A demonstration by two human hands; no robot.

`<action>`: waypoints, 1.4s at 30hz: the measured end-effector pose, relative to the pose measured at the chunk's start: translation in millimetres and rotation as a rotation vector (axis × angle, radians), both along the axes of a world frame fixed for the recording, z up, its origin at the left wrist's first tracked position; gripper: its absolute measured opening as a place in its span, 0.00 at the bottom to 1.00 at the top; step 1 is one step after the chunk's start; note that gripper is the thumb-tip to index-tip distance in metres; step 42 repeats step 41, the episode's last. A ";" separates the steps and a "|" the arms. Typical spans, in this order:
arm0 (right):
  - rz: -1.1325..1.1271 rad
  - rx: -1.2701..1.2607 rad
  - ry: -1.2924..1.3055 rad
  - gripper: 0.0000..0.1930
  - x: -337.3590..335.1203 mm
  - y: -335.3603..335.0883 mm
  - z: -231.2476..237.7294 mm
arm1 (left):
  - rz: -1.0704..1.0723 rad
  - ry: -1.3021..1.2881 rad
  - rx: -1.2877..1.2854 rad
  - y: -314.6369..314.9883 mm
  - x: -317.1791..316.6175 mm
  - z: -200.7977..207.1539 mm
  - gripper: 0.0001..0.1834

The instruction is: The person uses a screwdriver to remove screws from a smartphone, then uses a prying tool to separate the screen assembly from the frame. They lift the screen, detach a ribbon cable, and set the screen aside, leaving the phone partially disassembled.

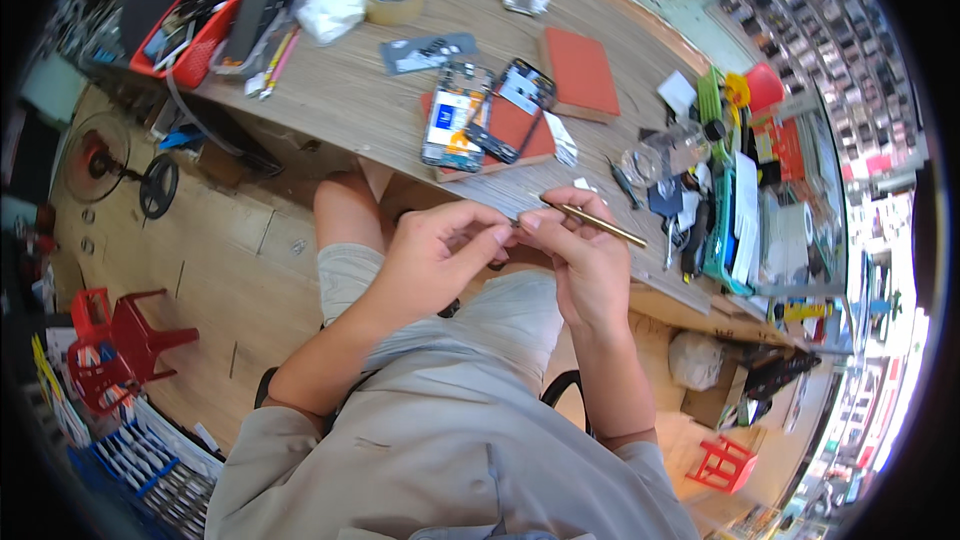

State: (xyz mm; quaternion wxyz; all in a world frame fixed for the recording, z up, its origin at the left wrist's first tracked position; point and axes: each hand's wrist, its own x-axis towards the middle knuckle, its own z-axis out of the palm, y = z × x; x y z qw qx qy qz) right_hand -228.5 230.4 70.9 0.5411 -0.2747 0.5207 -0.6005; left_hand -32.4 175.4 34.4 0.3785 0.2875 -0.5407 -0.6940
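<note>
My left hand (437,248) and my right hand (592,268) meet in front of the table's near edge, above my lap. The left thumb and forefinger are pinched together at the right fingertips. A tiny dark thing seems to be between them, too small to make out. Across the fingers of my right hand lies a slim gold pen-shaped tool (610,227), its end pointing right. Just beyond the hands, an opened phone (457,120) with its inner parts bare rests on a red block. Beside it are a dark phone frame (527,86) and a narrow black part (492,143).
A second red block (580,73) lies farther back, near a tape roll (393,7) and a red basket (205,25) of parts. On the right stand a glass jar (683,147) and a teal tray (722,258). A red chair (140,335) and a fan (98,155) stand at left.
</note>
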 end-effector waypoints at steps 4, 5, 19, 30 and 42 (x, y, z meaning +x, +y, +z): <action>-0.003 -0.079 0.117 0.19 13.3 4.6 -4.0 | 0.057 -0.061 0.032 10.3 10.6 -1.9 0.09; -0.012 -0.101 0.157 0.18 13.9 6.9 -5.3 | 0.073 -0.088 0.024 12.7 14.8 -0.7 0.09; -0.048 0.262 1.884 0.31 -85.8 -44.8 -77.2 | 0.257 -0.209 0.213 38.5 101.8 -72.3 0.08; -0.273 -0.106 1.970 0.10 -13.5 -99.7 30.0 | 0.175 -0.218 -0.041 -66.6 186.4 -58.6 0.09; 0.908 -0.783 1.356 0.04 293.6 -284.2 129.0 | 0.580 -0.280 0.116 -57.9 351.7 66.6 0.09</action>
